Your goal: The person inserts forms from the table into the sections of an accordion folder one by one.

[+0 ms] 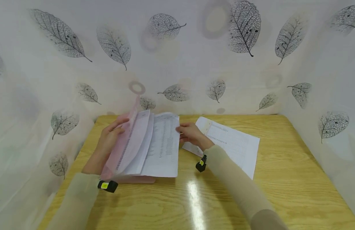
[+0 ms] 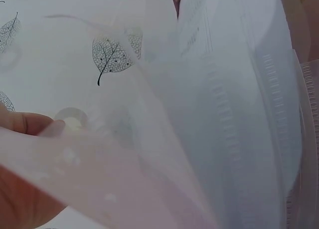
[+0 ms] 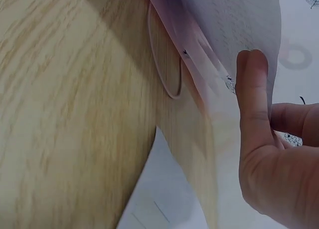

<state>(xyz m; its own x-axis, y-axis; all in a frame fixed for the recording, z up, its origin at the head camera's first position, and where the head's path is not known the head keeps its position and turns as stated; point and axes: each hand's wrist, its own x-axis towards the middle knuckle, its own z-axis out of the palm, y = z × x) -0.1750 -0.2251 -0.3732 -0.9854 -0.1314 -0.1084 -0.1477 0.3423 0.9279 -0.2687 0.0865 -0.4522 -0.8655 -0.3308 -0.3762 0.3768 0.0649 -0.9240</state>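
A translucent pink folder stands partly open on the left of the table, with printed sheets fanned out of it. My left hand grips its raised pink cover, thumb on one side and fingers on the other; in the left wrist view the cover crosses in front of the palm. At the right edge of the sheets, my right hand pinches the paper between thumb and fingers. The right wrist view shows the thumb and finger on either side of that sheet.
Loose printed paper lies on the table right of the folder, partly under my right forearm. A thin pinkish cord loops out beside the folder. A leaf-patterned curtain rises behind and beside the wooden table.
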